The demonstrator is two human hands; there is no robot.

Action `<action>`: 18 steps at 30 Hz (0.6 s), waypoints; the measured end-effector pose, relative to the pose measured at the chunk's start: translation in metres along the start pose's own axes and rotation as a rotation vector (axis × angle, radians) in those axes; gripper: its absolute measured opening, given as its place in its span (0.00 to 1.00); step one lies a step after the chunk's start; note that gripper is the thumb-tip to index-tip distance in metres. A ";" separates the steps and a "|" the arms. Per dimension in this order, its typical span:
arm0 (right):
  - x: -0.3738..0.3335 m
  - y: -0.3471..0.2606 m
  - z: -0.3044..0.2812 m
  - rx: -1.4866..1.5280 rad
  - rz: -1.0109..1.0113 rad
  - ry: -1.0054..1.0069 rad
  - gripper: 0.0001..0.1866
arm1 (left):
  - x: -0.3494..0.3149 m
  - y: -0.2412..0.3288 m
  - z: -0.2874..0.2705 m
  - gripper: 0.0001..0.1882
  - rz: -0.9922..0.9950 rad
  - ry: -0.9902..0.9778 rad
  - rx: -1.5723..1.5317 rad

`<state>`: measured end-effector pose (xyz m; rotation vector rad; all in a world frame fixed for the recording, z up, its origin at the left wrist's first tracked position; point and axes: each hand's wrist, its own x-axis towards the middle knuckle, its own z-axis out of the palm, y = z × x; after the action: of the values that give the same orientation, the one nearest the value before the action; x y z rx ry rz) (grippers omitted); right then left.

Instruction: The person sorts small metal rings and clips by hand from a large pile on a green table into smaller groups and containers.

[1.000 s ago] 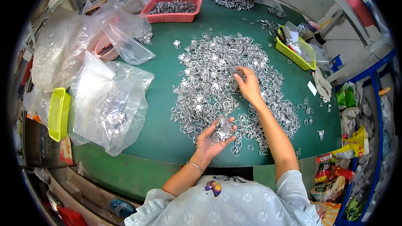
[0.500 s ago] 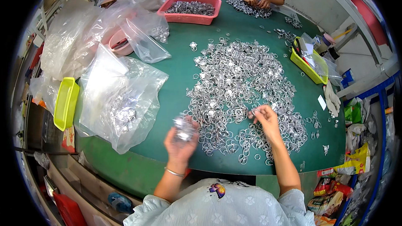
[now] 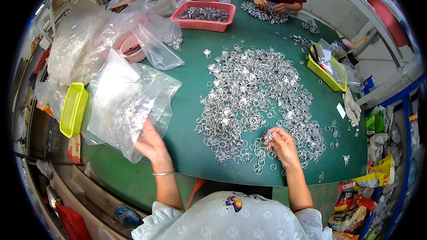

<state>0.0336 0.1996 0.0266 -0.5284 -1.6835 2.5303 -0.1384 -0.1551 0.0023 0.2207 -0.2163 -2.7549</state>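
So the right hand [image 3: 283, 144], right of center and a bit low in the frame, has a small metal ring [image 3: 270, 137] pinched in its fingertips, near the lower edge of a big pile of silvery rings [image 3: 253, 93] mid-frame on the green surface [image 3: 191, 84]. Left hand [image 3: 152, 144] is lower left at the edge of a clear plastic bag [image 3: 120, 93]; its fingers are partly hidden, so can't tell if it's gripping anything. Pink tray [image 3: 204, 26] full of metal bits sits top center, fwiw.
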 end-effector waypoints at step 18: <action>0.157 -0.067 -0.027 -1.057 -0.788 0.154 0.14 | -0.005 -0.255 0.099 0.17 -0.703 -0.565 1.007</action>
<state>-0.1147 0.2868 0.0388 -0.0208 -2.3965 0.9542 -0.2401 0.0935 0.0545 -0.3112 -1.9940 -2.9912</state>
